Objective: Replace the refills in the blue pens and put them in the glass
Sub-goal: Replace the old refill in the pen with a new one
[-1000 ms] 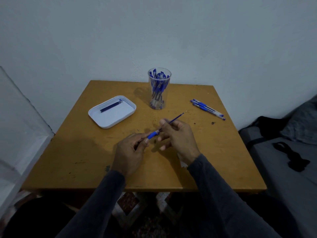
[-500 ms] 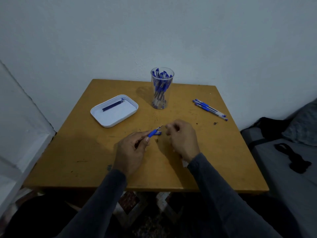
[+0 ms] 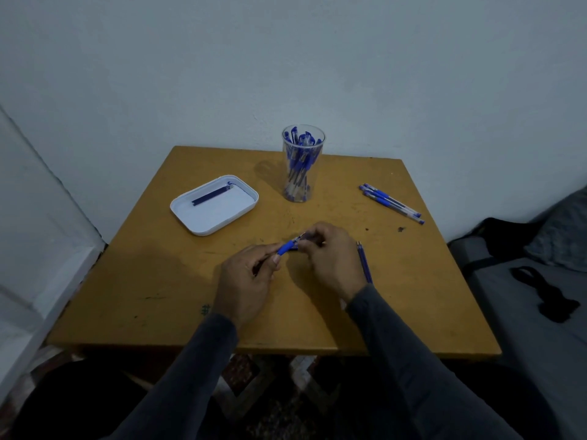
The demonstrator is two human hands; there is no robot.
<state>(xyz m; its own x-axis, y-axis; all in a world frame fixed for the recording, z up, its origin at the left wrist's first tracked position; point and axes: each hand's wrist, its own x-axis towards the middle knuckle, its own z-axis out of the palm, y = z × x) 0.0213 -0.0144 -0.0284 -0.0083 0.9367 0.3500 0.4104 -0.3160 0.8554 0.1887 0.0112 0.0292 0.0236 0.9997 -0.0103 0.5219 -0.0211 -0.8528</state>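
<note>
1. Screwing the tip back squarely should seat the refill; judging by the grips, turn gently and keep the pen (image 3: 288, 246) level.
2. Left hand (image 3: 246, 276) pinches the barrel, right hand (image 3: 330, 254) curls round its front end, both low over the table (image 3: 158, 281), near the glass (image 3: 303, 163).

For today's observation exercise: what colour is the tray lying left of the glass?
White, with one dark blue refill in it; the tray shows in the head view.
</note>
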